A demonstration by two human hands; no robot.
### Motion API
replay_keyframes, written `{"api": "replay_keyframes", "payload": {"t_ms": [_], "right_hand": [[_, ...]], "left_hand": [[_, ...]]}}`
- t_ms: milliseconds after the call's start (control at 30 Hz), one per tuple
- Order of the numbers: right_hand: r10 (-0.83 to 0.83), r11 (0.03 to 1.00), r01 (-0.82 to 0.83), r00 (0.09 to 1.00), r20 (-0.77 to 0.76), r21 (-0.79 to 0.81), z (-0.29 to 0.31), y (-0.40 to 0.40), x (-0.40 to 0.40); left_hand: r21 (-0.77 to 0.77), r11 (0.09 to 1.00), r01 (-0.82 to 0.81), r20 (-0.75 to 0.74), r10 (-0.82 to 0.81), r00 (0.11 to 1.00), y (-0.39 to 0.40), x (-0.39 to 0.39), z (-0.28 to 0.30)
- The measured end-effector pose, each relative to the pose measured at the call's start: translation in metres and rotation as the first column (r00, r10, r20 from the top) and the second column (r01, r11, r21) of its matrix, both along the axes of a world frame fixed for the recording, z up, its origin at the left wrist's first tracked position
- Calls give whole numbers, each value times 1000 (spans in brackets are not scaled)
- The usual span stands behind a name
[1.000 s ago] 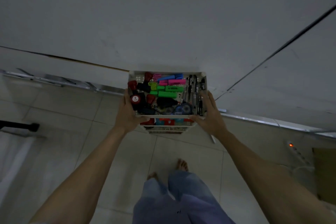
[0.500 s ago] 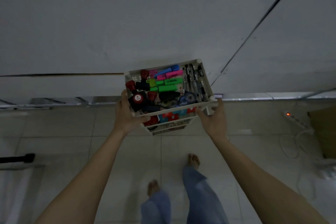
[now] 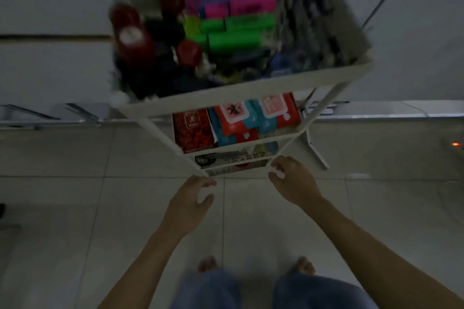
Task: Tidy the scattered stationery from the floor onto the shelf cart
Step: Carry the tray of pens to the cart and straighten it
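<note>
- On the top tier of the shelf cart (image 3: pixel 251 93) stationery already lies packed: green highlighters (image 3: pixel 236 36), pink highlighters (image 3: pixel 251 5), red stamps (image 3: pixel 130 32) and dark pens, all blurred.
- Lower tiers hold red and teal packets (image 3: pixel 241 118).
- Both hands hang just before the bottom tier; the left hand (image 3: pixel 190 200) and right hand (image 3: pixel 293 178) have loosely curled fingers and hold nothing.
- No stray stationery shows on the visible floor tiles (image 3: pixel 75 208), so the tidying looks nearly or fully finished.
</note>
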State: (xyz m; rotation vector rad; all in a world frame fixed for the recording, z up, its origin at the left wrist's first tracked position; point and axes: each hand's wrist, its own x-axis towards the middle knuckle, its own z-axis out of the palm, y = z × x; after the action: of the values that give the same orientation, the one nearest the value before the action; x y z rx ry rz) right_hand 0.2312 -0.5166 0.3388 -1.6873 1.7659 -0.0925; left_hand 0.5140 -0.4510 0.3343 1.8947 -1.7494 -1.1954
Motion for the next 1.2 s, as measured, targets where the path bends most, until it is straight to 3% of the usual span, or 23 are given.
{"api": "replay_keyframes", "payload": {"t_ms": [100, 200, 400, 567, 667, 900, 1100, 1200], "right_hand": [[166, 969, -170, 985, -41, -181, -84, -16, 8], [289, 885, -303, 953, -94, -354, -162, -36, 15], [405, 632, -505, 862, -305, -588, -249, -86, 14], [277, 559, -504, 862, -424, -659, -267, -95, 20], [232, 574, -471, 878, -419, -670, -271, -89, 24], [89, 543, -378, 914, -397, -750, -277, -82, 46], [-75, 364, -287, 939, -335, -886, -294, -77, 55], [-143, 322, -270, 933, -329, -907, -309, -69, 57]], "left_hand": [[-234, 967, 103, 79, -87, 993, -26, -14, -74], [-407, 885, 226, 250, -129, 959, -59, -23, -142], [-494, 765, 413, 531, -111, 840, -105, -21, -238], [-552, 624, 553, 689, -31, 724, -118, -15, -263], [-574, 533, 622, 719, -36, 694, -122, -6, -264], [-530, 560, 637, 709, -118, 695, -150, 20, -267], [-555, 550, 624, 700, -97, 708, -164, 31, -272], [-620, 516, 591, 673, -38, 739, -156, 27, -274]]}}
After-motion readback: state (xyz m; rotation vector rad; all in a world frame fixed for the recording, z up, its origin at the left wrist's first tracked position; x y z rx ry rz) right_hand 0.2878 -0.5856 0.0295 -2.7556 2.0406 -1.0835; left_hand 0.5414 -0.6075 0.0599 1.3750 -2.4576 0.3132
